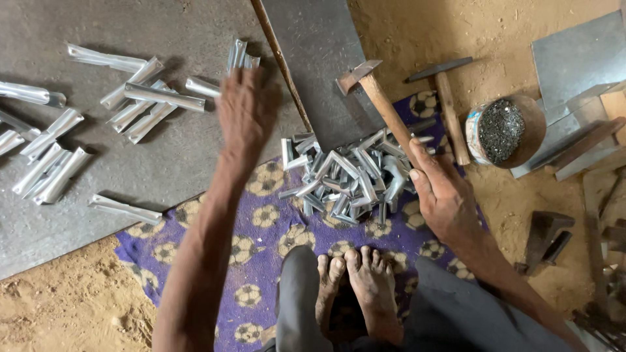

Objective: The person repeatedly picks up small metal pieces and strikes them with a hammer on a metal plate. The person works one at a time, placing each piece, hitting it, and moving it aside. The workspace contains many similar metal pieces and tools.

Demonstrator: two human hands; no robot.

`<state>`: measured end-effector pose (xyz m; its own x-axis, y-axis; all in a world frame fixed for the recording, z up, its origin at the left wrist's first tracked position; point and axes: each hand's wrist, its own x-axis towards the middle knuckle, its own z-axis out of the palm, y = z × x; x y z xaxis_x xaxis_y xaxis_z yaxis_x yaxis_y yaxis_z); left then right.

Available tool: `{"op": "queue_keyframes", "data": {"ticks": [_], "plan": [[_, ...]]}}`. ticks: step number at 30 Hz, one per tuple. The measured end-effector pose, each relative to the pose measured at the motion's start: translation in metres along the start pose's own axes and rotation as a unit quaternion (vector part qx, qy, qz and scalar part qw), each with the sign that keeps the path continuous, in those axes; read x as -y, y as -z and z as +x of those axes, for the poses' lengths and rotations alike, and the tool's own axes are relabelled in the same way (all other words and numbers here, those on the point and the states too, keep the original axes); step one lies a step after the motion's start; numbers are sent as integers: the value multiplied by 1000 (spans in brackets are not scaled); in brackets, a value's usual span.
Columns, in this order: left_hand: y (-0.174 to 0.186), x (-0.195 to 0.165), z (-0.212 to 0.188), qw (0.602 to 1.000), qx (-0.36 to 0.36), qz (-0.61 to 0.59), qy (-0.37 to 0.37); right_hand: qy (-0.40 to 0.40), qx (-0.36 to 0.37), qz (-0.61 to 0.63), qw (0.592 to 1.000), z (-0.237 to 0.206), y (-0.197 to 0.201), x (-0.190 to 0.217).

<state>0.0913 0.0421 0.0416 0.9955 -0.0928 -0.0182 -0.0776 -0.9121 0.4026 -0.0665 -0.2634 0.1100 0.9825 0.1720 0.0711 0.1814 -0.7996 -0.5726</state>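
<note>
My left hand [244, 107] reaches out over the grey metal sheet [163, 163], fingers spread, just touching a folded shiny metal strip [238, 57] at the sheet's far edge. My right hand [443, 195] is shut on the wooden handle of a hammer [378, 98], whose head points up and left over a pile of small bent metal angle pieces [349, 179]. The pile lies on a purple cloth with football prints [261, 248]. My bare feet [358, 280] rest on the cloth below the pile.
Several long folded metal strips [147, 101] lie scattered on the sheet at left. A second hammer [450, 104] lies right of the pile, next to a round tin of small dark nails [499, 130]. Metal plates [574, 65] and tools sit at right on sandy ground.
</note>
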Motion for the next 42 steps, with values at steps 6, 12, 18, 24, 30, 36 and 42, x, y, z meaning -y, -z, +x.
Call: {"op": "queue_keyframes", "data": {"ticks": [6, 12, 18, 24, 30, 36, 42], "plan": [[-6, 32, -1, 995, -30, 95, 12, 19, -25, 3, 999, 0, -7, 2], [-16, 22, -50, 995, 7, 101, -3, 2, -13, 12, 1000, -1, -7, 2], [-15, 41, -79, 990, -72, 89, -82, 3, -11, 5, 1000, -1, -7, 0], [-31, 41, -88, 999, -18, 24, -9, 6, -14, 13, 1000, -3, -9, 0], [-42, 31, -88, 984, -21, 178, -20, 22, -21, 20, 999, -6, -11, -2], [-24, 22, -96, 985, 112, -95, 85, 8, -16, 20, 1000, -6, -12, -1], [-20, -15, -79, 987, 5, -146, -70, 25, -24, 5, 999, -9, -11, -1]]}}
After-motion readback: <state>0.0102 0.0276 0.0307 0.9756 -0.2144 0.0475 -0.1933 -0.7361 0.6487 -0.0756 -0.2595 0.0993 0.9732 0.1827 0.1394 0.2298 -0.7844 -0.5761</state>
